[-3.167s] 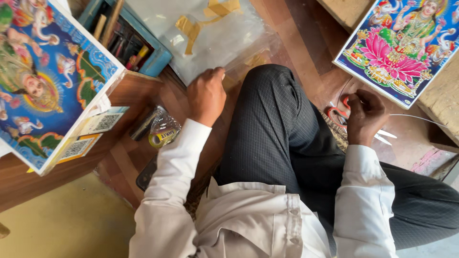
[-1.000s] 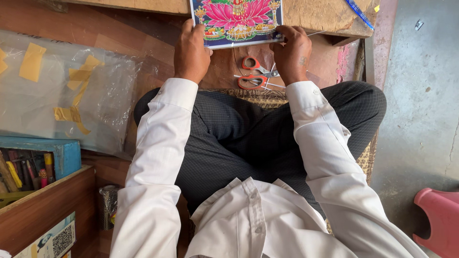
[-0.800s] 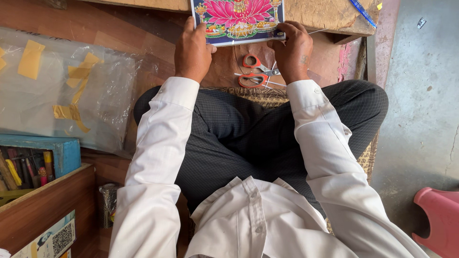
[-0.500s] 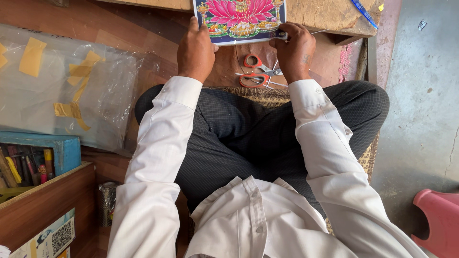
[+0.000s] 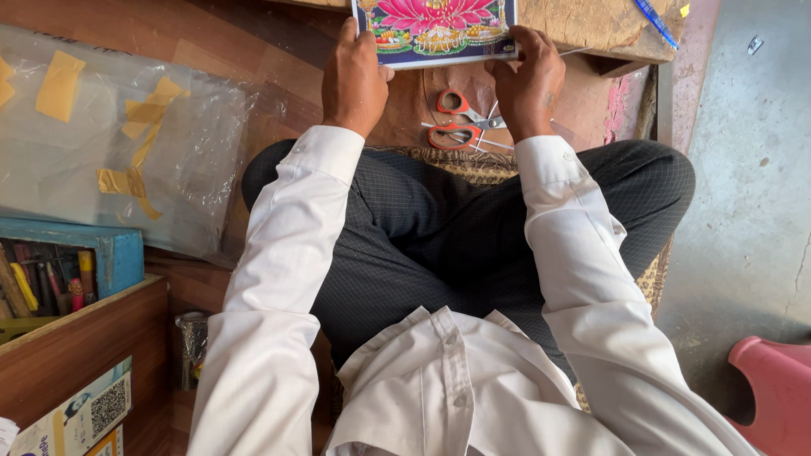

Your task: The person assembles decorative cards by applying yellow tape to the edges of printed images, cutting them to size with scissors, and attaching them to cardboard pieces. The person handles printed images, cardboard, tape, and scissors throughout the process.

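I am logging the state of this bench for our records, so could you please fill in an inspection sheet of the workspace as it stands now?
Surface: brown wooden floor board, worn, with a patterned mat under the seated person.
Job's things: colourful lotus picture, held at its lower corners.
Clutter: orange-handled scissors lying between the hands; clear plastic sheet with yellow tape pieces; blue pen.
Hands: left hand and right hand both grip the picture's edge.
Cables: nothing seen.
Surroundings: blue box of tools, wooden crate, grey concrete floor, pink plastic stool.
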Motion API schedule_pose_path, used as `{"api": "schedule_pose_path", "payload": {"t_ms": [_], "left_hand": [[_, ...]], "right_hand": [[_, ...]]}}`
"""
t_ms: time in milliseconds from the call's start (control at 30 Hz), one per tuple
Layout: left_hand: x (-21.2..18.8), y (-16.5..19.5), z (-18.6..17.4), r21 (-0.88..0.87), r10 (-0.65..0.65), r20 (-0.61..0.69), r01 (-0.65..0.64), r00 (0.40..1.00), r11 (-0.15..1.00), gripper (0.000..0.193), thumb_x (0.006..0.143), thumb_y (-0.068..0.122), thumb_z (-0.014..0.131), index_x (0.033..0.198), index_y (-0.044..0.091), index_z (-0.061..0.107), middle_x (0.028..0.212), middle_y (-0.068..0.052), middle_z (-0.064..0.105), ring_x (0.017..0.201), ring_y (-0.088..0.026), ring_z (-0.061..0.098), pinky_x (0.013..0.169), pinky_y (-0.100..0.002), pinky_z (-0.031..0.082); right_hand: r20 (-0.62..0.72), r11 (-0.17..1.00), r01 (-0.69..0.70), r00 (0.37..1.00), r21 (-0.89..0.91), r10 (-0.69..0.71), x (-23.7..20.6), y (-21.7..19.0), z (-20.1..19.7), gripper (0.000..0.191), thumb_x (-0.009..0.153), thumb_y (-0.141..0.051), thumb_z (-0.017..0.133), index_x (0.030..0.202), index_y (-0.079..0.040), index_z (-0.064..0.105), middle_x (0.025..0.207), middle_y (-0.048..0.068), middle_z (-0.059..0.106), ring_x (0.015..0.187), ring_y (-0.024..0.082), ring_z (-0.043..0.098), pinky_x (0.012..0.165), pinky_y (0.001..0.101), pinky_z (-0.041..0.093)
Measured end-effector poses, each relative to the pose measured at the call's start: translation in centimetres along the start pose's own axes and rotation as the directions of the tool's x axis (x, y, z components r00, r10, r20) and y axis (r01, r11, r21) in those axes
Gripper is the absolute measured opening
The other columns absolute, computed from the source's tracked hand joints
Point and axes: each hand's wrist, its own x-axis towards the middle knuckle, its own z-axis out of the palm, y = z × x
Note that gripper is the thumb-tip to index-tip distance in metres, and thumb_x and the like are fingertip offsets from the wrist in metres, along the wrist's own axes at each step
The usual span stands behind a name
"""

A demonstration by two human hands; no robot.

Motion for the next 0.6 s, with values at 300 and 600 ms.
{"api": "schedule_pose_path", "payload": {"t_ms": [300, 600], "left_hand": [[-0.25, -0.41, 0.35, 0.042, 0.019, -0.082, -0.016, 0.996, 0.999, 0.026, 0.080, -0.003, 0.080, 0.105, -0.007, 0.071, 0.114, -0.022, 0.068, 0.098, -0.039, 0.071, 0.081, -0.043, 0.060], [0.22, -0.53, 0.80, 0.152, 0.012, -0.049, -0.004, 0.999, 0.988, 0.018, 0.080, -0.003, 0.076, 0.097, -0.006, 0.071, 0.112, -0.025, 0.068, 0.093, -0.038, 0.073, 0.076, -0.041, 0.061]], "right_hand": [[-0.032, 1.000, 0.027, 0.999, -0.007, -0.028, -0.08, 0.11, -0.09, 0.045, 0.069, -0.009, 0.094, 0.110, -0.003, 0.077, 0.108, 0.012, 0.076, 0.093, 0.024, 0.073, 0.083, 0.0346, 0.058], [-0.020, 0.998, -0.006, 1.000, -0.059, 0.005, 0.04, -0.13, -0.01, 0.039, 0.068, -0.008, 0.094, 0.103, -0.003, 0.079, 0.101, 0.010, 0.076, 0.087, 0.023, 0.072, 0.079, 0.0338, 0.057]]}}
